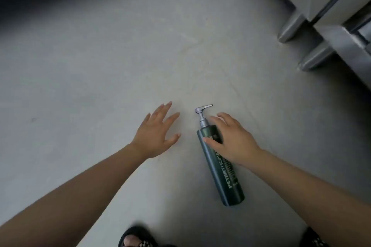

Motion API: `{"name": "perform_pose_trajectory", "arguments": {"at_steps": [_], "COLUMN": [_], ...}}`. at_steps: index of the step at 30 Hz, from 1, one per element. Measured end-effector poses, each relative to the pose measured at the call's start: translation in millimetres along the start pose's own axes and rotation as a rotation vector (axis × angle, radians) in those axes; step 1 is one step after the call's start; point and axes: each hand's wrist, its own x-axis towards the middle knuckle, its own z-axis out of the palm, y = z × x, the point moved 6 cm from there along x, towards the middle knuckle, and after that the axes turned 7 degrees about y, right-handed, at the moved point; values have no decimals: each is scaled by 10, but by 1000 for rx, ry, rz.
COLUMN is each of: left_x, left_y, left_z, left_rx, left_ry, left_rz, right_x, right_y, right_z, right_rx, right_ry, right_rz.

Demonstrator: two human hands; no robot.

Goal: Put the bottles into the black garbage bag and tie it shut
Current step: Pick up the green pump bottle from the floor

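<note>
A dark green pump bottle (pixel 222 174) with a silver pump head and white lettering lies on its side on the grey floor, pump pointing away from me. My right hand (pixel 230 138) is over its upper part, thumb and fingers curling around the shoulder just below the pump. To the left of the bottle my left hand (pixel 156 132) hovers above the floor with fingers spread and nothing in it. No black garbage bag is in view.
Grey furniture (pixel 329 6) on short legs stands at the upper right. A dark shadowed area fills the upper left corner. My feet in dark sandals (pixel 136 238) show at the bottom edge. Bare grey floor (pixel 90 86) spreads left and ahead.
</note>
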Motion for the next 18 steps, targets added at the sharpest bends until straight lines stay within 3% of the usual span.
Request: {"name": "perform_pose_trajectory", "arguments": {"at_steps": [5, 18], "left_x": [-221, -410], "left_y": [-120, -166], "left_z": [243, 373], "left_rx": [-60, -74], "left_ry": [-159, -159], "left_rz": [-130, -141], "right_x": [-271, 91], "right_y": [66, 131], "right_z": [129, 109], "right_rx": [35, 224], "right_ry": [-19, 106], "right_rz": [27, -12]}}
